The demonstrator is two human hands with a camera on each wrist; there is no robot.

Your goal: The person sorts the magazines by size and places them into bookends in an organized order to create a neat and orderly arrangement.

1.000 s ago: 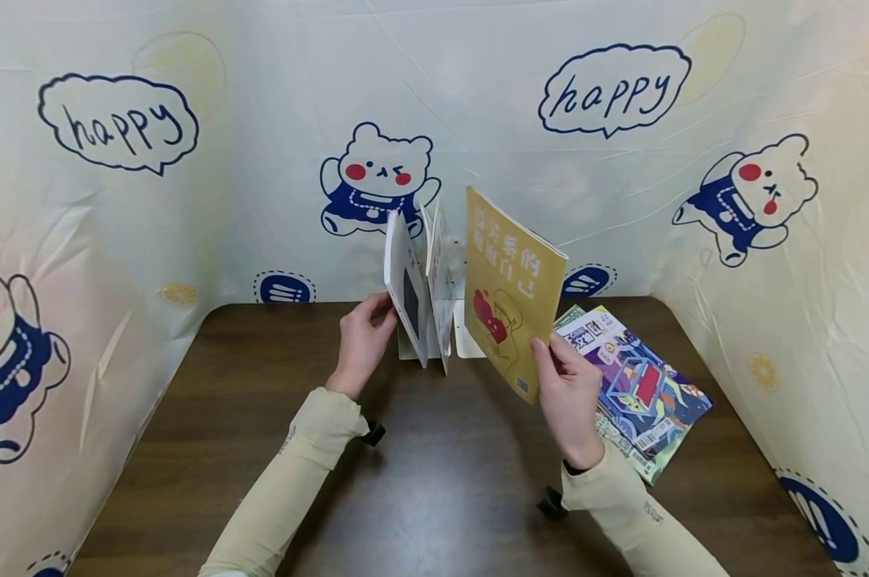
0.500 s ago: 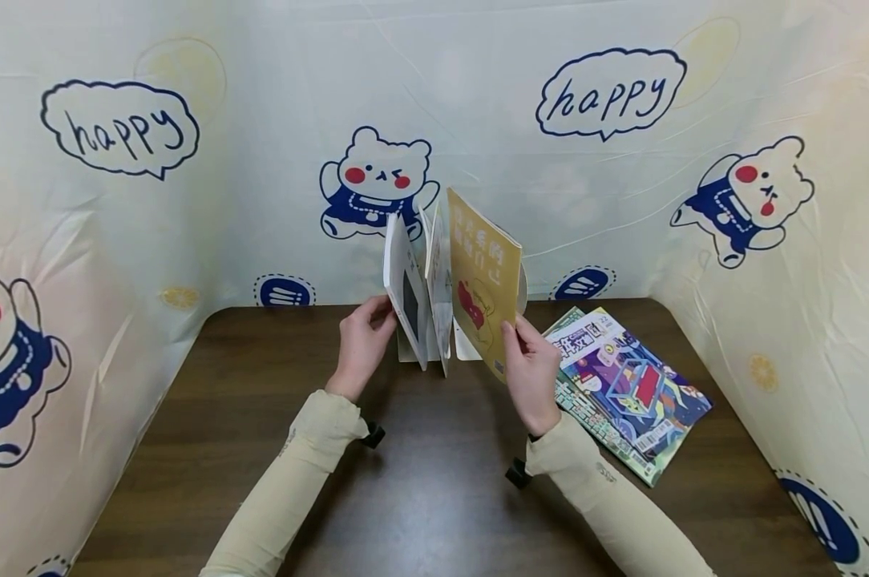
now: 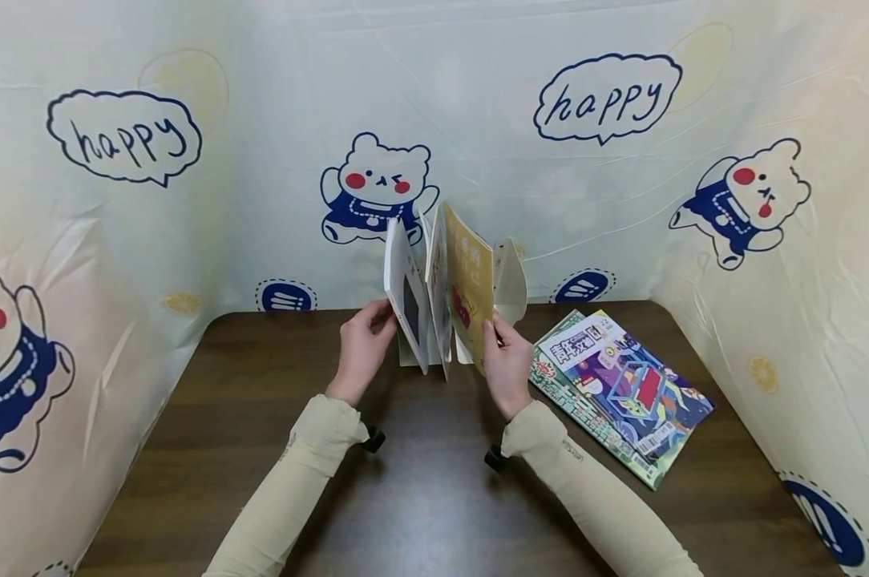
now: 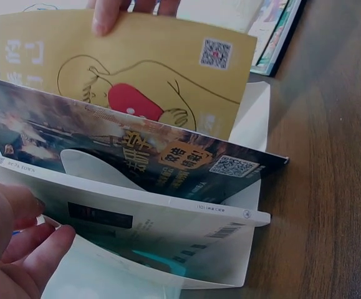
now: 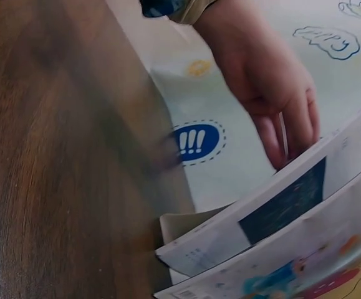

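Observation:
My right hand point(image 3: 508, 362) grips the near edge of a thin yellow book point(image 3: 470, 276) with a red heart on its cover, held upright. Just left of it, a white book point(image 3: 409, 300) with a dark rectangle and another thin book point(image 3: 438, 288) stand on edge in a cream bookend point(image 3: 510, 280). At the left side, my left hand point(image 3: 362, 349) pinches the bookend's near edge beside the white book; the exact contact is partly hidden. In the left wrist view, a dark-covered book point(image 4: 124, 149) separates the yellow and white books.
Two magazines overlap flat on the table at the right, a purple one point(image 3: 636, 385) over a green one point(image 3: 586, 413). A printed cloth point(image 3: 478, 120) surrounds the brown wooden table point(image 3: 406, 497) at the back and sides.
My right hand has moved left with the yellow book, bringing it beside the standing books and exposing the bookend's right panel. My left hand has stayed in place.

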